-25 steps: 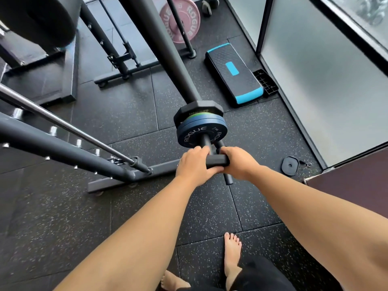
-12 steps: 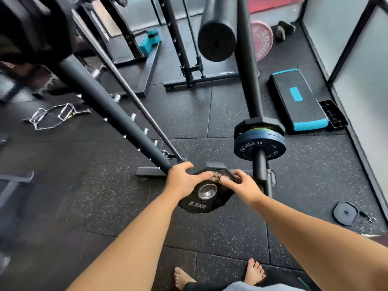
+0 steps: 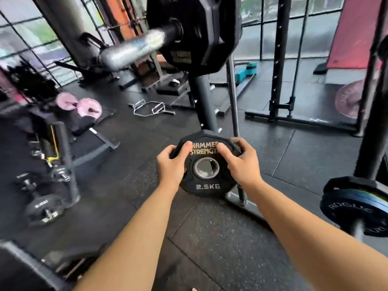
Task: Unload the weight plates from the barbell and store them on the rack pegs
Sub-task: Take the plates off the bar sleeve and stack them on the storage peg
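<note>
Two bare arms in shot: left forearm (image 3: 134,234) and right forearm (image 3: 304,229), uncovered right to the frame's bottom edge. Left hand (image 3: 171,168) and right hand (image 3: 241,164) bare too. A bare toe (image 3: 194,289) peeks in below.

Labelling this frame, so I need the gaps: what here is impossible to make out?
Head view only.
2.5 kg plate: thumbs of left hand and right hand cover parts of the lettering.
Silver peg: motion-blurred; big plate label unreadable.
Rogue plates: cut by right edge, count unclear.
Dumbbells: blurred, markings illegible.
</note>
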